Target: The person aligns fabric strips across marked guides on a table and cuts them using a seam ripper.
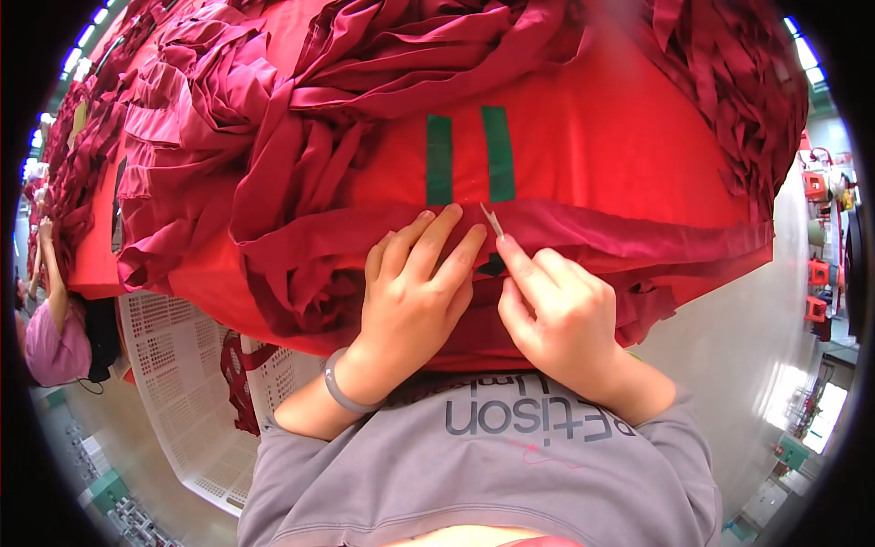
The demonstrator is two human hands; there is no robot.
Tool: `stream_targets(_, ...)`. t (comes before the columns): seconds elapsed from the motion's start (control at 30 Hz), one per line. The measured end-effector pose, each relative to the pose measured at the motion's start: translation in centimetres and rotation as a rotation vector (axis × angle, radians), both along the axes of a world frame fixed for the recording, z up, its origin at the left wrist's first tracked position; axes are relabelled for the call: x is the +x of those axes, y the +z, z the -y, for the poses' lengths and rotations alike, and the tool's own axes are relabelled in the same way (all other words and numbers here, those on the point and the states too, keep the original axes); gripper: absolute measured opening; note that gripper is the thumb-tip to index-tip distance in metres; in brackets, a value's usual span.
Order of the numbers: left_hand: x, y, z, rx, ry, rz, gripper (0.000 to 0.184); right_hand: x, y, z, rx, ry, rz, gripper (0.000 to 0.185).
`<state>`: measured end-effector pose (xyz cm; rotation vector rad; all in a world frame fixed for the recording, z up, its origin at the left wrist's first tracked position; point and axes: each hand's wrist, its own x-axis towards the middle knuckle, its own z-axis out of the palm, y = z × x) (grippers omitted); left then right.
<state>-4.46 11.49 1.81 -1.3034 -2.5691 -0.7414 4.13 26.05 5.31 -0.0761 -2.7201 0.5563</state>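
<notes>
Left hand spread, right hand curled

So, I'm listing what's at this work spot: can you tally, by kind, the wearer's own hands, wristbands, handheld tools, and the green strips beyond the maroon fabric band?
Hands: 2, left hand and right hand
Wristband: 1
Small pointed tool: 1
Green strips: 2
Total: 6

The red-covered bench carries two green tape strips, side by side near its middle. Heaped maroon fabric strips lie left of them and more at far right; one maroon band stretches along the near side.
</notes>
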Motion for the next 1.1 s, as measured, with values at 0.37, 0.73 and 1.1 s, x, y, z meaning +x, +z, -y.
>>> stream_targets(0.37, 0.1, 0.1, 0.0, -0.028, -0.012, -0.022, 0.044, -1.1, -0.2, -0.7, -0.092, -0.108, -0.044, 0.043)
stream_targets(0.73, 0.0, -0.7, 0.1, 0.115, -0.008, 0.001, 0.044, -4.9, 0.1, -1.4, -0.104, -0.034, 0.077, 0.008)
stream_targets(1.1, -0.3, 0.6, -0.2, 0.237, -0.018, 0.056, 0.023, -2.1, 0.4, -0.6, -0.627, 0.153, 0.0, 0.009)
